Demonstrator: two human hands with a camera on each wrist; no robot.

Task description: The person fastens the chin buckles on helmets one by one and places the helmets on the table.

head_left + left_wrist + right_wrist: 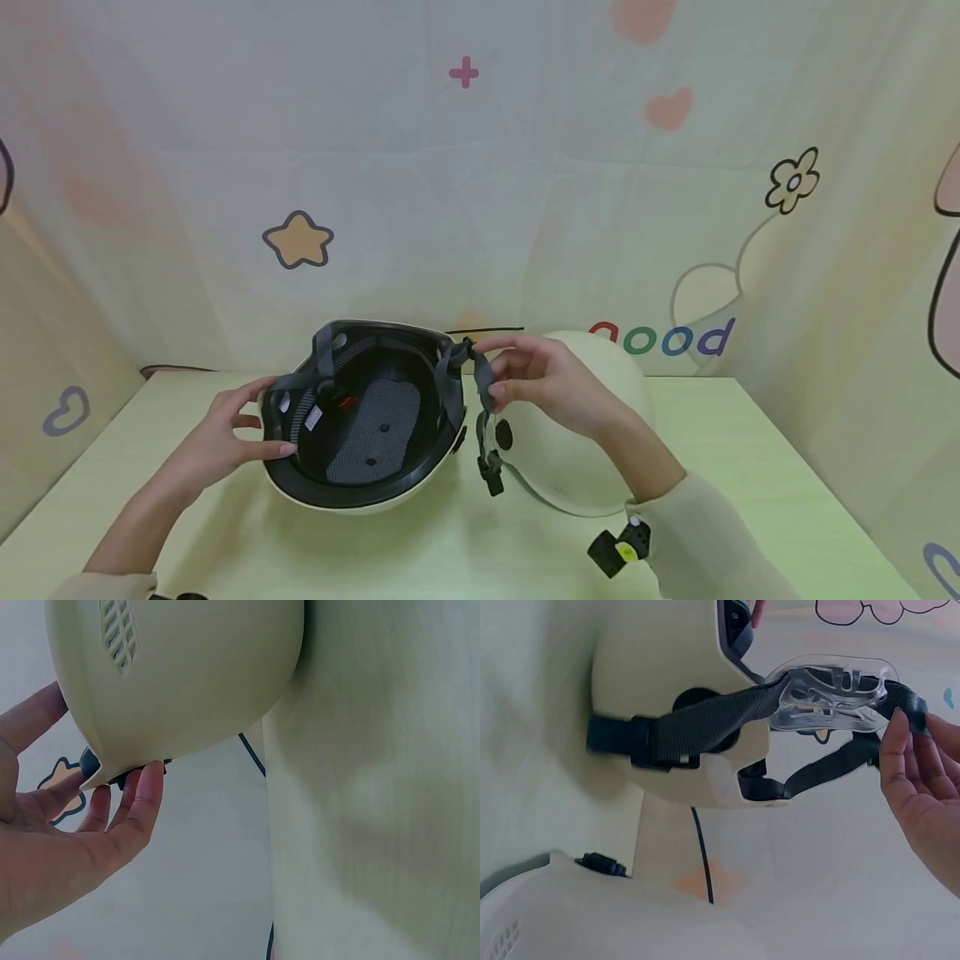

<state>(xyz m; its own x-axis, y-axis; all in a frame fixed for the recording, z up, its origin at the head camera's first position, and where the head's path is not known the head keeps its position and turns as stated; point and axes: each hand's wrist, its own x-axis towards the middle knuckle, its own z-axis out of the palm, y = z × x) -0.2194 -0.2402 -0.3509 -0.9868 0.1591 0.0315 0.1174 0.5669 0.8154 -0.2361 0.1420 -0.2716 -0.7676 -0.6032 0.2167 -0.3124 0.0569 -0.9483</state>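
A cream helmet (390, 492) is tipped so its black padded inside (375, 417) faces the head camera. My left hand (225, 433) grips its rim at the left, thumb over the inner edge and fingers behind. In the left wrist view, the fingertips (152, 776) lie at the edge of the smooth cream shell (187, 682). My right hand (551, 383) pinches the dark grey chin strap (484, 379) beside the helmet's right side. A clear plastic chin cup (832, 701) sits on that strap, and a black buckle (491, 475) hangs from its lower end.
A second cream helmet (585, 467) rests dome-up on the pale green table (750, 483), partly behind my right hand and forearm. Behind the table hangs a printed curtain (450, 183). A thin black cord (703, 855) runs near the table's back edge.
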